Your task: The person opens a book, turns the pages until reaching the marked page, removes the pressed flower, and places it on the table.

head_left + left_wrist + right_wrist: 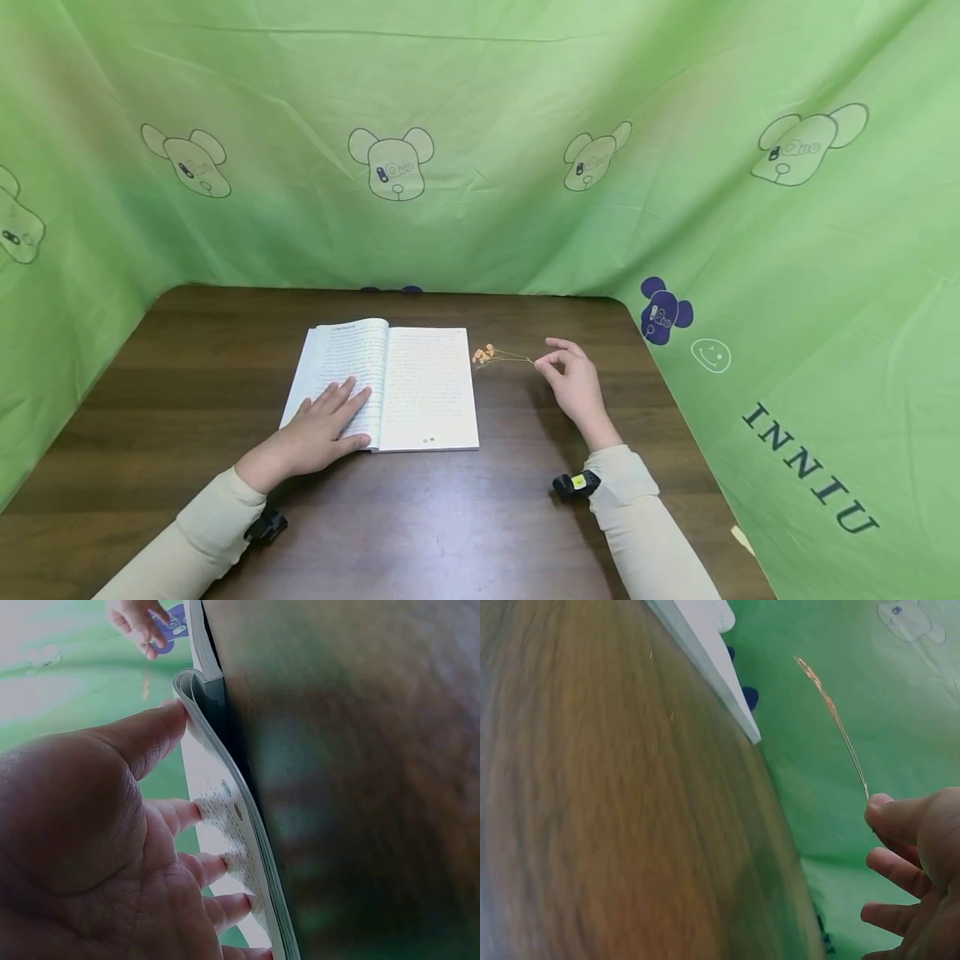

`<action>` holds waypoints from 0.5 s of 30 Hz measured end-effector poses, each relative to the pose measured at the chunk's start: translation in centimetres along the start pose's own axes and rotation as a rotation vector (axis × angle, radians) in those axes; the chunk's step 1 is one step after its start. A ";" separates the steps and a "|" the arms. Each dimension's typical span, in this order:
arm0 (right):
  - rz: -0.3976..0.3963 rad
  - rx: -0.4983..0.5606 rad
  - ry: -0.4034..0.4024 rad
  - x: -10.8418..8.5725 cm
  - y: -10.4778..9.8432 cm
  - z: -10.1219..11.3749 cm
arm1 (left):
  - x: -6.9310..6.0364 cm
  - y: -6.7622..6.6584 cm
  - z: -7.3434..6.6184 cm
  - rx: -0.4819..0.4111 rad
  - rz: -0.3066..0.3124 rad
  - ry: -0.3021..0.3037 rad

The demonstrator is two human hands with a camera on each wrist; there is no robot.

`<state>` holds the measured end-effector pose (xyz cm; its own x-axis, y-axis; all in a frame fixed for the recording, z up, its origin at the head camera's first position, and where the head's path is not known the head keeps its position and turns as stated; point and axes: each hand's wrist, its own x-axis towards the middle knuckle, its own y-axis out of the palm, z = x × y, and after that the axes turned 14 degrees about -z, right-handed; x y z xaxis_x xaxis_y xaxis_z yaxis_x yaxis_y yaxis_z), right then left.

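An open book [427,383] with printed pages lies on the wooden table. My left hand [318,429] rests with spread, straight fingers on its left page, near the lower edge; in the left wrist view the thumb [154,735] and fingertips touch the paper. Right of the book, my right hand [576,387] pinches the thin stem of a dried flower sprig [486,355] between thumb and index finger. Its small orange blossoms point left, close to the book's right edge. The right wrist view shows the sprig [831,705] raised above the table, the other fingers loosely bent.
The brown wooden table [442,525] extends around the book. A green curtain [480,225] with bear-head prints hangs along the back and both sides. Each wrist wears a small black camera [576,485]. A pale scrap [742,540] lies at the table's right edge.
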<state>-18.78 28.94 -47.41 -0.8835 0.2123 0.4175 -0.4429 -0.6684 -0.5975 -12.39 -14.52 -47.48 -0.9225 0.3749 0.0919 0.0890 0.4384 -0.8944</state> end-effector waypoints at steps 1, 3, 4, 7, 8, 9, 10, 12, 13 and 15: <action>0.003 -0.005 0.004 0.0 0.0 -0.2 | 0.0 0.0 0.0 0.001 0.002 0.000; 0.012 -0.020 0.011 0.1 -0.1 -0.8 | 0.0 0.0 0.0 0.000 0.007 -0.003; 0.017 -0.025 0.015 0.2 0.0 -1.0 | 0.1 0.1 0.0 0.000 0.008 -0.005; 0.022 -0.049 0.021 0.4 0.1 -1.7 | 0.1 0.2 0.2 -0.005 0.005 -0.001; 0.022 -0.056 0.023 0.4 0.1 -1.9 | 0.1 0.3 0.2 -0.007 0.005 -0.002; 0.021 -0.065 0.023 0.5 0.1 -2.1 | 0.1 0.4 0.3 -0.009 0.005 -0.002; 0.020 -0.072 0.024 0.6 0.1 -2.3 | 0.1 0.5 0.4 -0.011 0.004 -0.002; 0.021 -0.083 0.028 0.6 0.1 -2.5 | 0.1 0.6 0.5 -0.013 0.004 0.000; 0.026 -0.086 0.030 0.6 0.2 -2.6 | 0.1 0.6 0.5 -0.010 0.003 0.002; 0.038 -0.099 0.029 0.6 0.3 -2.7 | 0.0 0.5 0.5 -0.012 0.006 0.001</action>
<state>-19.88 30.83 -49.20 -0.9032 0.2101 0.3743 -0.4210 -0.6031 -0.6775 -12.55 -14.71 -48.12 -0.9215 0.3784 0.0875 0.0986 0.4457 -0.8897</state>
